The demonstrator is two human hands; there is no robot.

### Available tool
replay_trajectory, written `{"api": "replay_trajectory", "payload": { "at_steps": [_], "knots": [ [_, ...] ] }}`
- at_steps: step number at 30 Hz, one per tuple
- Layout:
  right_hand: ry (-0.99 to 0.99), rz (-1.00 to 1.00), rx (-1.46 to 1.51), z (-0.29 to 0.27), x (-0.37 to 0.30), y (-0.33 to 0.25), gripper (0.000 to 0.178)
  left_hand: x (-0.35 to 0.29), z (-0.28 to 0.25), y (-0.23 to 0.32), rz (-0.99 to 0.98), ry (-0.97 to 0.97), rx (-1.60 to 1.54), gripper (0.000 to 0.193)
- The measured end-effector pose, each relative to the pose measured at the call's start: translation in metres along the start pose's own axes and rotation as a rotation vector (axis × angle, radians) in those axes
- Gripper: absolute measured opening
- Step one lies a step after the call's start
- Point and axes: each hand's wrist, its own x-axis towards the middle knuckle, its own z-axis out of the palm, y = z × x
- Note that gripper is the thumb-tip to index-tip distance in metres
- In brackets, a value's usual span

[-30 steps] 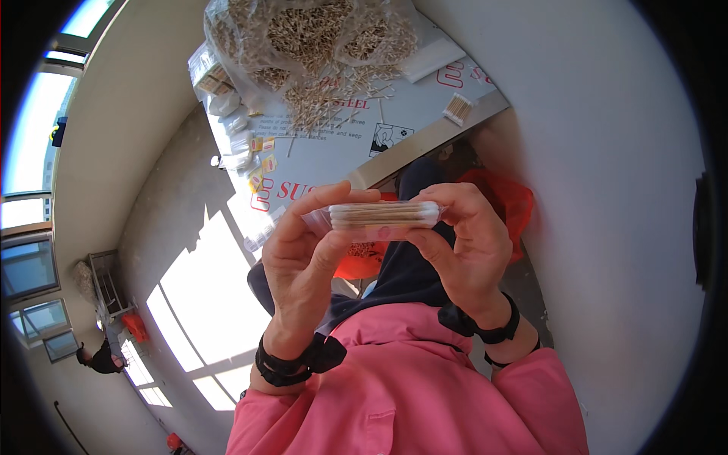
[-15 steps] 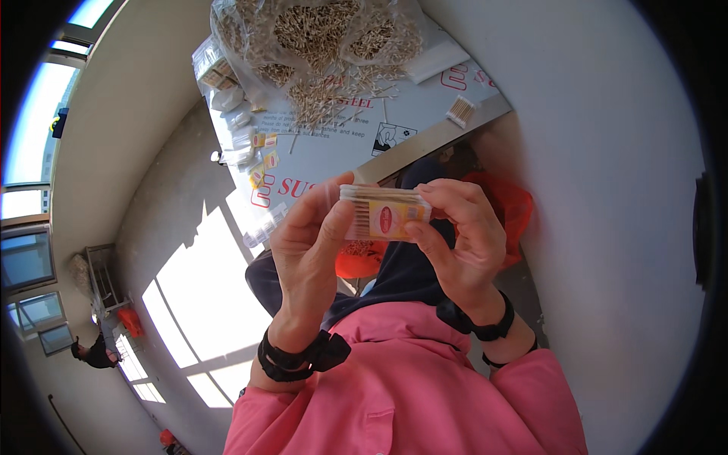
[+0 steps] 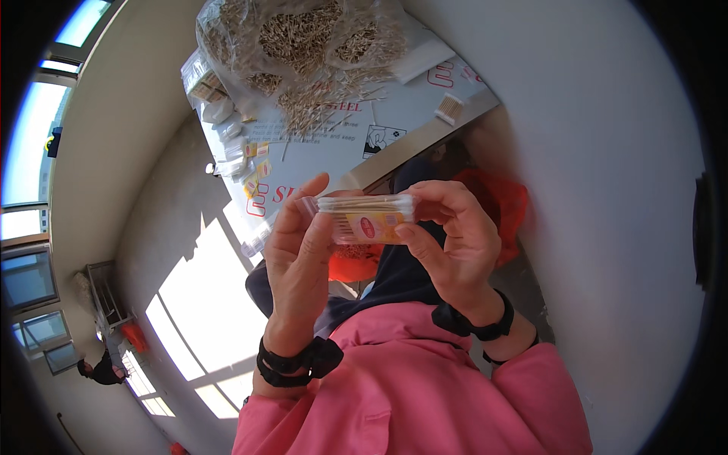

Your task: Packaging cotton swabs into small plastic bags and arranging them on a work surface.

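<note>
Between my two hands, over my lap, is a clear plastic packet of cotton swabs (image 3: 379, 216) with a yellow card showing through its front. My left hand (image 3: 292, 254) holds the packet's left end, thumb in front and fingers behind, one fingertip raised above it. A pinkish strip of the bag's plastic shows at this end. My right hand (image 3: 462, 246) grips the opposite end, with the thumb on the front lower corner and the bent fingers at the top. White swab tips line the upper edge of the packet.
A large clear bag (image 3: 227, 45) spills loose cotton swabs (image 3: 307, 106) over the table (image 3: 303, 163). A swab bundle (image 3: 450, 110) lies near the right edge. Small yellow cards (image 3: 254, 182) and clear bags (image 3: 231, 159) sit left. A red bag (image 3: 493, 212) hangs below; another person (image 3: 102, 368) is far left.
The packet has shifted slightly left with both hands. My left fingers have moved outward, and the pinkish strip at the packet's left end now shows. The table appears slightly further left and higher.
</note>
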Motion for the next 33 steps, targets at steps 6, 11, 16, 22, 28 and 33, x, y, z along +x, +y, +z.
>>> {"api": "replay_trajectory", "payload": {
  "at_steps": [6,11,16,22,28,33],
  "knots": [
    [-0.092,0.001,-0.061,0.004,0.005,-0.014,0.034,0.009,-0.012,0.014,0.027,-0.242,0.03,0.057],
    [0.0,0.245,0.188,0.009,0.006,-0.022,0.05,-0.001,-0.022,-0.007,-0.194,-0.08,-0.242,0.048],
    [-0.142,-0.03,0.069,0.021,0.004,-0.027,0.056,-0.014,-0.005,-0.031,-0.159,-0.149,-0.733,0.044],
    [-0.216,-0.152,-0.006,0.019,0.007,-0.026,0.052,-0.011,-0.025,-0.038,-0.12,-0.285,-0.537,0.049],
    [-0.228,-0.189,-0.024,0.019,0.005,-0.025,0.048,-0.008,-0.018,-0.029,-0.023,-0.304,-0.479,0.046],
    [-0.234,-0.135,-0.017,0.025,0.01,-0.031,0.041,-0.004,-0.027,-0.034,0.067,-0.407,-0.386,0.037]
  ]
}}
